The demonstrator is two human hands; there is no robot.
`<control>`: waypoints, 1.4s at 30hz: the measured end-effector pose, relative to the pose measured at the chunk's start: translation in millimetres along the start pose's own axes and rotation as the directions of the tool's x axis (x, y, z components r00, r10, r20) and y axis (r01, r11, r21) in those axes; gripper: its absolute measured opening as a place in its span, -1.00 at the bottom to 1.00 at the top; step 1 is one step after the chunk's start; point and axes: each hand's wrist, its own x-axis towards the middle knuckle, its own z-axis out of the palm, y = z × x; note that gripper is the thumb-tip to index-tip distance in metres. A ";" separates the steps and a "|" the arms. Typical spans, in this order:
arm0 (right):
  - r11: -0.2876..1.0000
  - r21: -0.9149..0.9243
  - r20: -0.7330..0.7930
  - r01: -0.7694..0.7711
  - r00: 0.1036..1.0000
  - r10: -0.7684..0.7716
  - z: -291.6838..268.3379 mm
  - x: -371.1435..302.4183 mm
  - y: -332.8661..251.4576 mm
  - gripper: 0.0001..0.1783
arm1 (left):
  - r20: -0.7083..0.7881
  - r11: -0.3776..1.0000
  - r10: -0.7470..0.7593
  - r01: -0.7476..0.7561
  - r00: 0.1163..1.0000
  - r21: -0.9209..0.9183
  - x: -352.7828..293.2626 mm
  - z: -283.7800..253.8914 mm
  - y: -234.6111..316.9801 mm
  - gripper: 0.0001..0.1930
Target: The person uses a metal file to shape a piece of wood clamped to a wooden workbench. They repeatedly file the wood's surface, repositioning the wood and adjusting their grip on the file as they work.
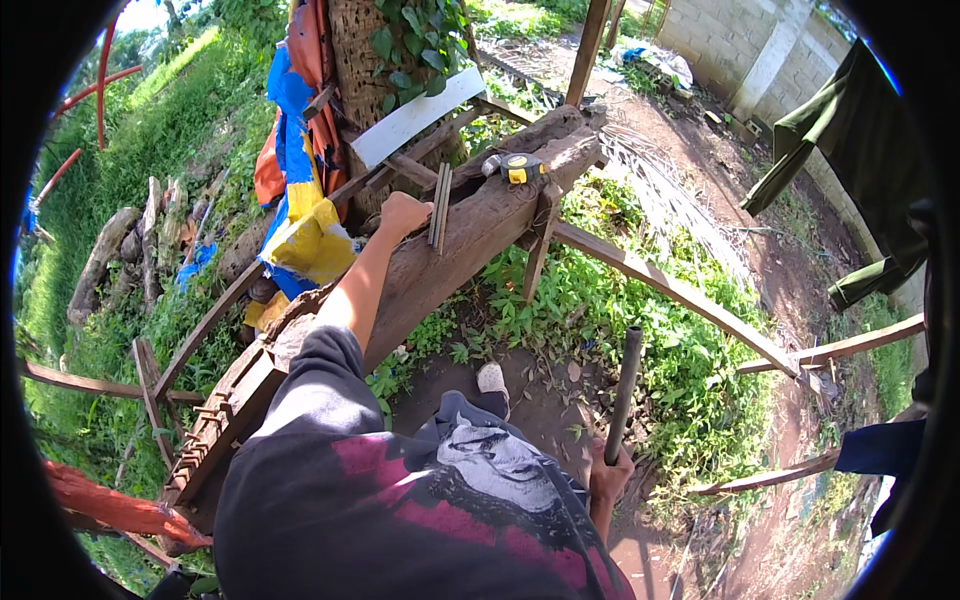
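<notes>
My left hand reaches over a thick weathered wooden beam. Its fingers are closed at the side of a few thin, straight grey-brown strips, which stand out across the beam; the fingertips are partly hidden. A yellow and black tape measure rests on top of the beam, farther along to the right. Beside it is a small greyish metal piece. Low on the right, my right hand is wrapped round the lower part of a dark, round pipe-like rod, held upright at my side.
A pale flat board leans by a tree trunk hung with blue, yellow and orange sheeting. Wooden rails branch off the beam. Dark cloth hangs at right. Several pegs line the beam's near end.
</notes>
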 end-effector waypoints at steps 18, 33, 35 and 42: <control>0.996 -0.091 0.151 0.019 0.988 -0.006 0.5 -8.3 38.5 -0.56 | 0.018 0.972 0.234 -0.234 0.972 -0.021 -119.2 -134.0 -76.8 -0.80; 0.994 -0.067 0.570 -0.082 0.815 0.106 60.0 -116.0 41.8 -0.50 | -0.070 0.934 0.097 -0.066 0.993 0.351 -368.2 -317.5 -339.5 -0.79; 0.996 -0.087 0.607 -0.002 0.793 0.055 66.8 -123.8 30.6 -0.49 | -0.035 0.920 0.134 -0.111 0.990 0.377 -361.5 -320.1 -338.5 -0.77; 0.971 -0.140 0.655 0.195 0.753 -0.057 99.5 -140.1 -15.0 -0.60 | 0.052 0.918 0.214 -0.219 0.976 0.330 -352.9 -328.1 -338.3 -0.77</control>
